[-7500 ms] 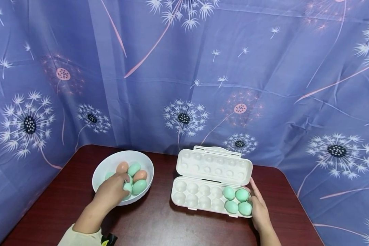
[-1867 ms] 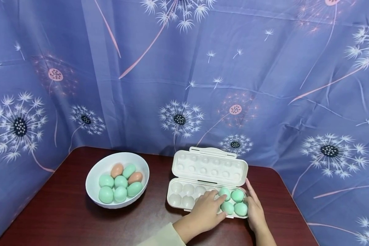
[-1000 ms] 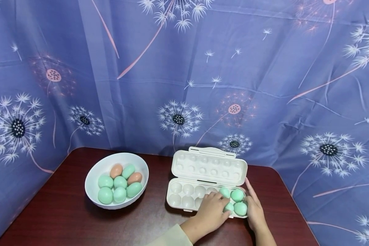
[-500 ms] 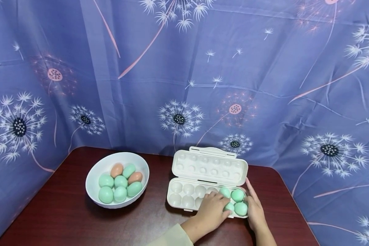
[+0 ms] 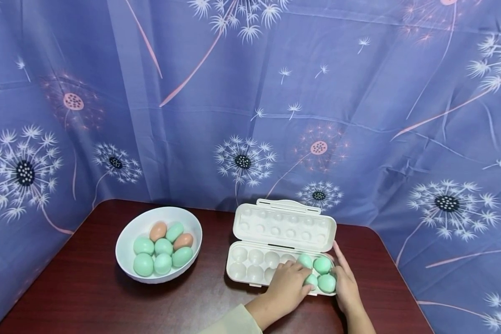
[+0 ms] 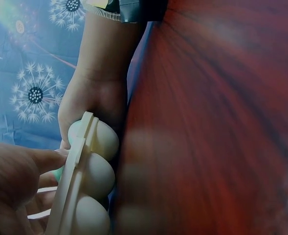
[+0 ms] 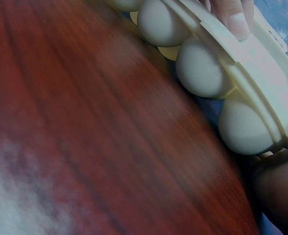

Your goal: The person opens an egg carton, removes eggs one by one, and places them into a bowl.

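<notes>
A cream-coloured egg carton [image 5: 250, 260] lies with its lid [image 5: 284, 227] raised, several green eggs [image 5: 322, 265] in its right-end cups. My left hand [image 5: 285, 287] reaches over it, thumb and index finger around the near-side green egg [image 5: 311, 281]; whatever is under the palm is hidden. In the left wrist view the left thumb [image 6: 51, 159] touches the carton's edge. My right hand [image 5: 346, 283] holds the right end of the carton, its thumb near the eggs. From the right wrist the rounded undersides of the cups [image 7: 202, 66] show.
A white bowl [image 5: 123, 241] with several green eggs [image 5: 143, 265] and two brown eggs [image 5: 158, 230] stands left on the dark red table [image 5: 183, 306]. Blue dandelion-print fabric [image 5: 183, 116] hangs behind and on both sides of the table.
My left hand has left the bowl and gone right to the carton, then edged onto the near-side egg. Over the last second both hands stay almost still. The right hand keeps its place.
</notes>
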The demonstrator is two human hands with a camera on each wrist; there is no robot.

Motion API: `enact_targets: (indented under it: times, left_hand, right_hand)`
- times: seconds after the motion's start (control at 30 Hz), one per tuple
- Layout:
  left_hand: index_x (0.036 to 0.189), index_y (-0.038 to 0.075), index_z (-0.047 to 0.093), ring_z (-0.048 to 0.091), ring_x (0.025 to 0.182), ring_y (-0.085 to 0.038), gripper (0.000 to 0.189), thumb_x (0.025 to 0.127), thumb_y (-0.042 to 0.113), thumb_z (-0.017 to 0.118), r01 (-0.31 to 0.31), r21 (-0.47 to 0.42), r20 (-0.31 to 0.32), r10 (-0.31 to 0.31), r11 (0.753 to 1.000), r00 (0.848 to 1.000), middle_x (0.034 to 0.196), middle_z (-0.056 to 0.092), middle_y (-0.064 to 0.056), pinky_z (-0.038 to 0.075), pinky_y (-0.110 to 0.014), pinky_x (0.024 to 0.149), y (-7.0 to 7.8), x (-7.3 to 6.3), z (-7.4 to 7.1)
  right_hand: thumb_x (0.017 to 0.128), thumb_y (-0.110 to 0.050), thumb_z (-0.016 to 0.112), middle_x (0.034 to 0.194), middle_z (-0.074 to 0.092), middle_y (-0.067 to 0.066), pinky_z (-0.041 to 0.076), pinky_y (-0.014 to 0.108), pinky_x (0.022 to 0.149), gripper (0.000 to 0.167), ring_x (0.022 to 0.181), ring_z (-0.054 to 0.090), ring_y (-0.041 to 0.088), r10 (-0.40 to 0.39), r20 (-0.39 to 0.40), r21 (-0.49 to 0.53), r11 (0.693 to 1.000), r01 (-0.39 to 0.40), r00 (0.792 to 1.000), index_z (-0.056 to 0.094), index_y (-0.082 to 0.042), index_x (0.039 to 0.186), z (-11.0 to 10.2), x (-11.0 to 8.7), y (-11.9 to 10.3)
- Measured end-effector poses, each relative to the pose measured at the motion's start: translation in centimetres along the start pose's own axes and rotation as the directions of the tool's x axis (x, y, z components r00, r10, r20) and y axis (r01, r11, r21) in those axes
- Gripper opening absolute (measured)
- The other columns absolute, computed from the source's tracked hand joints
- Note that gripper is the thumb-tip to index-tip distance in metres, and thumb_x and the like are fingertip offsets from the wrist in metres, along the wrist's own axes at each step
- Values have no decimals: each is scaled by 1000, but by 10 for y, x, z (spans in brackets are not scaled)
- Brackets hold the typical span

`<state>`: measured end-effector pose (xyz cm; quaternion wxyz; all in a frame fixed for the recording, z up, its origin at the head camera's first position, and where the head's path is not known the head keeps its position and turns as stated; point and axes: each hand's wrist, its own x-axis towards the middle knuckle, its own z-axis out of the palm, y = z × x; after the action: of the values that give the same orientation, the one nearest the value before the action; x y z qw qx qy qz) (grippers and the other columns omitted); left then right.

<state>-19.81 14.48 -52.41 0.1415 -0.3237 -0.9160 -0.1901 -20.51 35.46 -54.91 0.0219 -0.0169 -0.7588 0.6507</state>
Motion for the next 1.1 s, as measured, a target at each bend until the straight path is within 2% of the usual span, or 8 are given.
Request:
enact_targets:
  times: [0.17, 0.33, 0.53, 0.63, 0.9, 1.1]
  left_hand:
    - [122, 25, 72, 63, 98, -9, 35, 92, 43, 68, 9, -32, 3, -9, 999, 1000, 115, 71, 10, 45, -23, 79, 0, -1, -3]
    - [122, 21, 72, 67, 101, -8, 36, 92, 41, 69, 11, -81, -13, -12, 997, 1000, 114, 72, 7, 51, -24, 82, 0, -1, -9]
    - [125, 18, 70, 68, 104, -7, 37, 94, 37, 69, 25, -113, -2, -26, 993, 1000, 115, 71, 4, 56, -23, 85, 0, -2, -15]
    - [125, 17, 70, 68, 103, -7, 37, 94, 36, 69, 34, -135, 2, -34, 990, 999, 114, 71, 3, 56, -21, 83, -1, -3, -18]
    - [127, 15, 68, 69, 101, -9, 36, 94, 30, 70, 35, -163, -21, -39, 986, 999, 114, 70, 1, 56, -20, 82, -3, -5, -25]
    - [133, 14, 65, 71, 97, -12, 41, 95, 26, 70, 51, -211, -35, -60, 976, 998, 114, 69, -1, 57, -21, 79, -5, -6, -32]
  right_hand:
    - [101, 1, 24, 163, 29, 20, 43, 8, 94, 72, 121, 47, -13, -2, 4, 7, 1000, 2, 1000, 12, -35, 163, 1, 0, -1]
    - [101, 3, 24, 158, 36, 19, 46, 10, 94, 72, 121, 51, -10, -19, -5, 14, 1000, 19, 1000, 14, -32, 163, 1, 0, 0]
    - [99, 4, 25, 138, 57, -12, 49, 13, 93, 72, 118, 56, -7, -29, -18, 30, 999, 30, 999, 16, -28, 163, 0, 0, 1]
    - [98, 5, 26, 131, 59, -20, 50, 13, 92, 73, 116, 56, -7, -24, -30, 36, 999, 25, 999, 17, -27, 163, 0, 0, 2]
    - [100, 3, 26, 139, 54, -13, 47, 12, 94, 72, 119, 53, -9, -18, -22, 23, 1000, 19, 1000, 16, -29, 163, 0, -1, 2]
    - [101, 3, 26, 140, 54, -11, 48, 13, 93, 70, 118, 54, -7, -26, -11, 28, 999, 27, 1000, 15, -29, 163, 1, -1, 1]
